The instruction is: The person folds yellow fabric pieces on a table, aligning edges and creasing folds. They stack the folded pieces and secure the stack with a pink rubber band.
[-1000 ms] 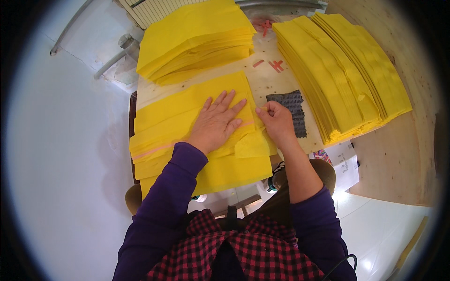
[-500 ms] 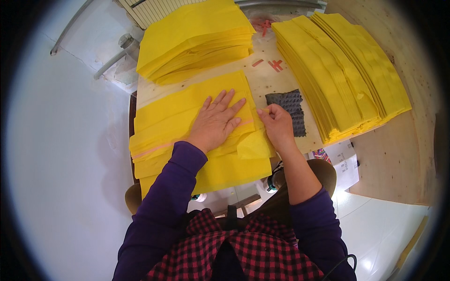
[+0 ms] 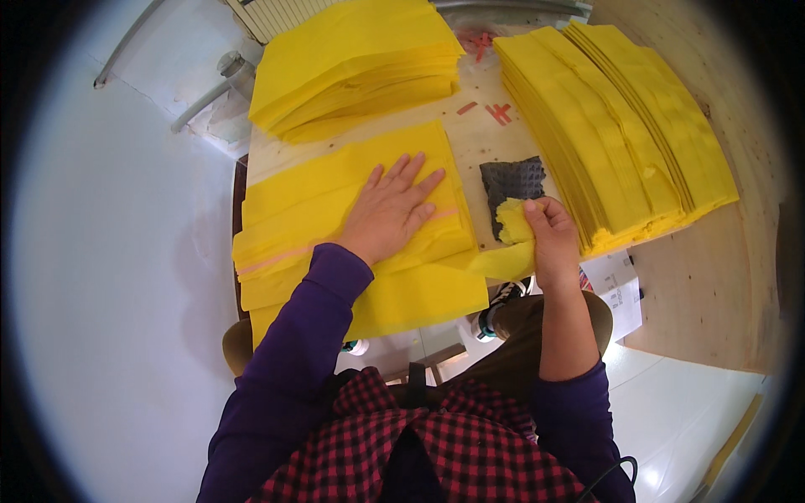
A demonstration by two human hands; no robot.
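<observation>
Your left hand [image 3: 392,210] lies flat, palm down and fingers spread, on the near stack [image 3: 335,226] of yellow sheets, which sits at the near left of the worktop [image 3: 478,138]. It pinches nothing; it only presses on the top of the pile. The stack hangs a little over the near edge, and its lower sheets fan out toward you.

Your right hand [image 3: 549,239] is off the right side of that stack, near the worktop's near edge. Its fingers are closed with thumb against fingertips, pinching the lifted corner of one yellow sheet [image 3: 503,251]. That sheet runs from your fingers back down to the right side of the near stack, so its corner is raised and curled while the rest lies on the pile. The crumpled tip shows just above your thumb.

Just behind your right hand, touching or nearly touching the sheet's tip, a dark grey textured pad [image 3: 513,183] lies on the bare wood between the near stack and the right-hand pile.

A second stack [image 3: 356,63] sits at the far left corner, well apart from your hands. A long fanned pile [image 3: 612,126] fills the right side of the worktop, its near end just beside your right hand. A few small red scraps [image 3: 495,111] lie on the wood between the far stack and the right pile.
</observation>
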